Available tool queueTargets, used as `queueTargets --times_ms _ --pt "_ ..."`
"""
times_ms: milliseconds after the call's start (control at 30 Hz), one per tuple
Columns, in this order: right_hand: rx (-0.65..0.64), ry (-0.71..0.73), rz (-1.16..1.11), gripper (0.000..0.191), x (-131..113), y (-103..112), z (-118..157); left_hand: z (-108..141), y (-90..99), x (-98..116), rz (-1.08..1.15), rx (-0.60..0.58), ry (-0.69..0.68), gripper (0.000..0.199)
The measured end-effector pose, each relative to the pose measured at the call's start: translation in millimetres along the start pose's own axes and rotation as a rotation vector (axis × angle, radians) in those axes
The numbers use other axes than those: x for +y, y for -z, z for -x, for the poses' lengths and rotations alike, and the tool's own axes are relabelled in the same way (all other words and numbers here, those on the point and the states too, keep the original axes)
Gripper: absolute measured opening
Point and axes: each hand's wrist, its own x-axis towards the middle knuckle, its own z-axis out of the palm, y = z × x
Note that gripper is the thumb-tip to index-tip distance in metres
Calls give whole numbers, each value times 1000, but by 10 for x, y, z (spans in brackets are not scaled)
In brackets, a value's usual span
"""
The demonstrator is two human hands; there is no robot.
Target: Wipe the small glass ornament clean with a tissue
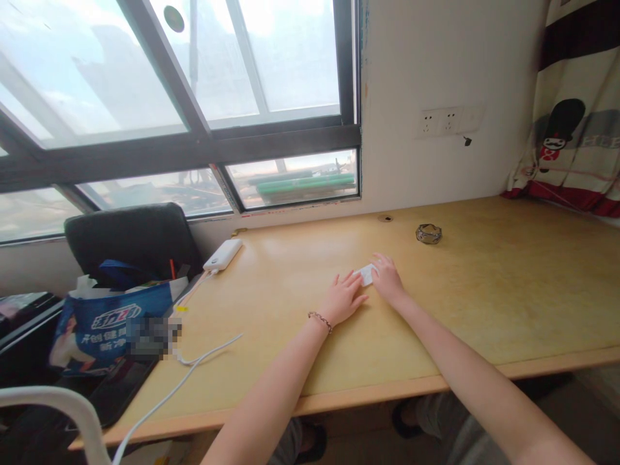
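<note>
A small white piece of folded paper [367, 275] lies on the desk between my hands. My left hand [341, 299], with a chain bracelet on its wrist, rests palm down. Its fingers are spread, and their tips touch the left edge of the paper. On the other side, my right hand [387, 281] holds the paper's right edge with bent fingers, the thumb pressed on it. Part of the paper is hidden under the fingers.
The yellowish wooden desk [465, 310] bears a dark bracelet-like ring [429, 234] at the back right. A white power bank [223, 255] and white cable [194, 365] lie left. Beyond that side stand a black chair [133, 236] and a blue bag [123, 316].
</note>
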Motion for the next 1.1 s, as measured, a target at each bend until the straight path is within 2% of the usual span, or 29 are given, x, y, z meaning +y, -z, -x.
queueTargets --times_ms 133,233,400,533,700,833,967,1100 --pt "-230 35 100 28 -96 -3 61 4 23 9 -159 -119 19 44" --pt "-318 31 187 27 -156 43 71 2 25 10 -219 -150 26 45" --pt "-424 11 295 27 -261 164 52 -2 6 -7 -211 -136 24 44" --pt "-453 9 342 27 -307 166 88 -1 6 -17 -199 -130 7 41" --pt "-350 5 436 26 -313 116 209 7 3 -28 -196 -106 25 37" --pt "-288 -61 508 28 -116 275 273 8 -6 -30 -199 -98 32 36" --pt "-268 -177 596 28 321 624 319 8 -3 -26 -201 -98 26 36" --pt "-149 -299 648 31 716 934 421 10 13 -21 -199 -102 15 37"
